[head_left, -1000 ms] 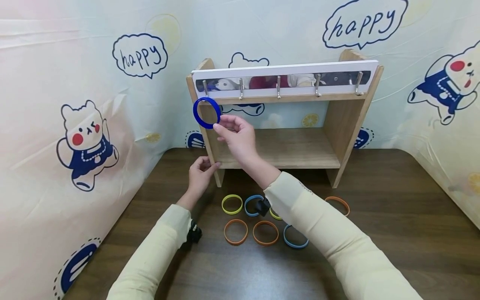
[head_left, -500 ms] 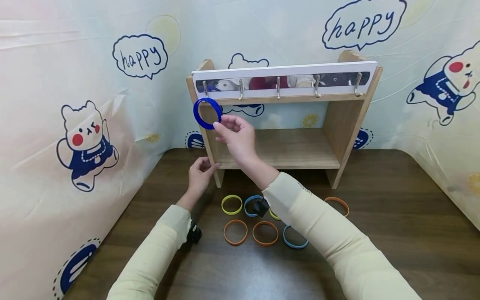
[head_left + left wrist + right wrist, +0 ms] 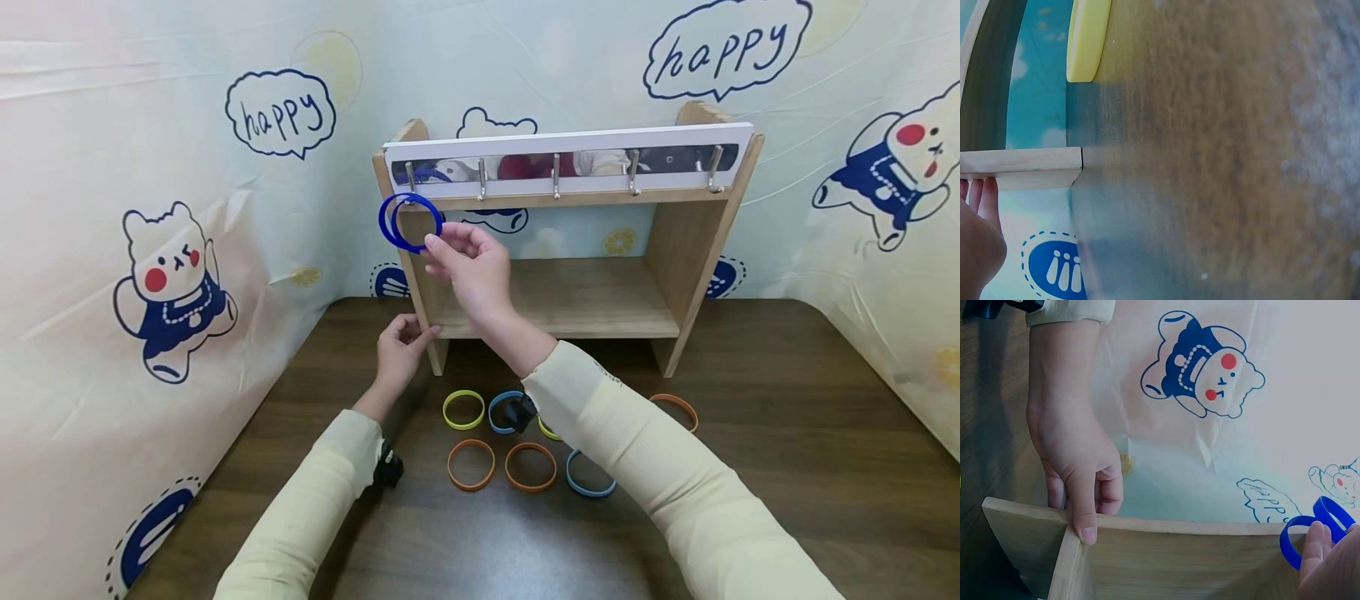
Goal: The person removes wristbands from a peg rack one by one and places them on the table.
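Note:
My right hand point(image 3: 476, 275) pinches dark blue silicone wristbands point(image 3: 439, 220) between thumb and fingers, raised at the upper left of the wooden rack point(image 3: 562, 296). Two overlapping blue loops show, their tops right at the tip of the leftmost metal hook point(image 3: 410, 175). In the right wrist view the loops point(image 3: 1287, 547) spread apart beside my fingertips. Lower down, my left hand point(image 3: 396, 354) grips the rack's left side panel point(image 3: 1179, 553), thumb on the front edge and fingers on the outer face. Those fingers also show under the panel edge in the left wrist view.
On the brown table point(image 3: 465, 542), in front of the rack, lie several wristbands: a yellow one point(image 3: 446, 414), orange ones point(image 3: 492, 467) and light blue ones point(image 3: 611, 487). My right forearm covers part of them. A patterned cloth point(image 3: 187, 142) stands behind and to the left.
The blue loops, earlier nearly lined up as one ring, now sit offset, one shifted left. My right fingers moved up slightly. My left hand stays on the panel.

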The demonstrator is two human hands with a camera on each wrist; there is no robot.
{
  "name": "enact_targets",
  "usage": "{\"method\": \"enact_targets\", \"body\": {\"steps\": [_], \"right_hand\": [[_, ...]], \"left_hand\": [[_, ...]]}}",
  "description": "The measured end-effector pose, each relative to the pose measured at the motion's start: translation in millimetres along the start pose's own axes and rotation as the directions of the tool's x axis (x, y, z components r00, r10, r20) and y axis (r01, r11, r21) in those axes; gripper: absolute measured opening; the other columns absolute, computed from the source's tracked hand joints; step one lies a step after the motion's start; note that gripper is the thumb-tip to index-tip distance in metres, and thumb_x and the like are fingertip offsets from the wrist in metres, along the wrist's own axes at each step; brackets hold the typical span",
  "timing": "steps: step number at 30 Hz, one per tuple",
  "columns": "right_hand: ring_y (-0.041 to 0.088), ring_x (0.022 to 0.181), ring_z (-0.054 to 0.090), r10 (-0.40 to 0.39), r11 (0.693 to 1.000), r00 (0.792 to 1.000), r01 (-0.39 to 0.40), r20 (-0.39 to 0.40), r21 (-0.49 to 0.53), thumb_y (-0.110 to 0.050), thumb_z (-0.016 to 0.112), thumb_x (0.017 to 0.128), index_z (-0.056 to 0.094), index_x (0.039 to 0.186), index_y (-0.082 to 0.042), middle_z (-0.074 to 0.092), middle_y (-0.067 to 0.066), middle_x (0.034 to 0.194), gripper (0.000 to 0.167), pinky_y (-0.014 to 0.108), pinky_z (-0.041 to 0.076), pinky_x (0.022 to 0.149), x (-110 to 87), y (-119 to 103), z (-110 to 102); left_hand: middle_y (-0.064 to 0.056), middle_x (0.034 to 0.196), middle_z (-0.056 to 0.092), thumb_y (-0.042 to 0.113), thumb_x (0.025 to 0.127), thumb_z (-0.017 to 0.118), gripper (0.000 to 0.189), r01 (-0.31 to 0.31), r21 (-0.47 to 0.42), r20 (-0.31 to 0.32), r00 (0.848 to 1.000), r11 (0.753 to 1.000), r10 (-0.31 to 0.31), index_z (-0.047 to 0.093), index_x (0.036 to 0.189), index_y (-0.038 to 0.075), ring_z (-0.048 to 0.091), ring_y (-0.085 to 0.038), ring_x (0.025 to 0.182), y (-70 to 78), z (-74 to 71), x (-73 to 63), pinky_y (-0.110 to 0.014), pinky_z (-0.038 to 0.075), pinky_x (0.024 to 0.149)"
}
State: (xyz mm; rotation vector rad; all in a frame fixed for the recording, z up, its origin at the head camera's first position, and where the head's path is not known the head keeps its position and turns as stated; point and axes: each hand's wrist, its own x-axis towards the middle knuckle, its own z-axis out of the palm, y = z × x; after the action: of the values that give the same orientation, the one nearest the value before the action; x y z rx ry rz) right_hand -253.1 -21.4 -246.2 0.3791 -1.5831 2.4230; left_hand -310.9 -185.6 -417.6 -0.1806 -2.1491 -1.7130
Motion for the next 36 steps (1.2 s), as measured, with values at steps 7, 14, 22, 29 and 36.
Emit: {"method": "enact_targets", "body": {"steps": [7,14,22,29,36], "right_hand": [[0.03,0.089,0.07,0.0,1.0,1.0,0.0,0.009,0.007,-0.008,0.071,0.089,0.062,0.112,0.003,0.067,0.013,0.096,0.028,0.033,0.056,0.074,-2.9,-4,1],[0.031,0.09,0.069,-0.009,1.0,0.999,0.009,0.045,0.004,-0.008,0.07,0.09,0.061,0.115,0.005,0.068,0.013,0.097,0.03,0.034,0.056,0.075,-9.3,-10,-5],[0.035,0.092,0.067,0.0,1.0,0.996,0.0,0.088,-0.002,-0.009,0.069,0.091,0.061,0.114,0.003,0.067,0.014,0.1,0.026,0.037,0.056,0.077,-18.1,-15,-21],[0.03,0.087,0.069,0.015,1.0,0.996,-0.015,0.084,0.002,-0.005,0.069,0.09,0.064,0.109,0.001,0.067,0.016,0.099,0.02,0.037,0.056,0.075,-26.3,-18,-37],[0.021,0.082,0.069,0.05,0.999,0.994,-0.05,0.093,-0.009,-0.005,0.068,0.091,0.063,0.108,0.002,0.067,0.015,0.097,0.02,0.037,0.056,0.075,-33.0,-20,-58]], "left_hand": [[-0.019,0.105,0.065,0.018,0.086,0.076,0.033,-0.002,0.003,-0.001,1.0,1.0,0.002,0.064,0.109,-0.002,0.06,-0.025,0.093,-1.1,0.2,0.4,-0.019,0.05,0.071],[-0.014,0.101,0.066,0.022,0.085,0.078,0.032,-0.031,-0.001,-0.009,0.999,1.0,0.031,0.065,0.106,0.001,0.061,-0.021,0.091,0.4,2.5,0.0,-0.023,0.052,0.072],[-0.014,0.102,0.067,0.022,0.084,0.078,0.033,-0.019,0.001,-0.011,1.0,1.0,0.019,0.065,0.106,0.001,0.061,-0.023,0.092,-0.1,3.1,-0.7,-0.022,0.052,0.072],[-0.019,0.108,0.066,0.02,0.086,0.077,0.035,-0.009,0.008,0.002,1.0,1.0,0.009,0.064,0.111,-0.001,0.061,-0.028,0.097,-0.7,0.8,-1.1,-0.024,0.052,0.074],[-0.013,0.099,0.067,0.02,0.084,0.078,0.031,-0.038,0.01,-0.016,0.999,0.999,0.038,0.065,0.104,0.001,0.06,-0.018,0.088,3.9,1.4,-3.3,-0.022,0.051,0.071]]}}
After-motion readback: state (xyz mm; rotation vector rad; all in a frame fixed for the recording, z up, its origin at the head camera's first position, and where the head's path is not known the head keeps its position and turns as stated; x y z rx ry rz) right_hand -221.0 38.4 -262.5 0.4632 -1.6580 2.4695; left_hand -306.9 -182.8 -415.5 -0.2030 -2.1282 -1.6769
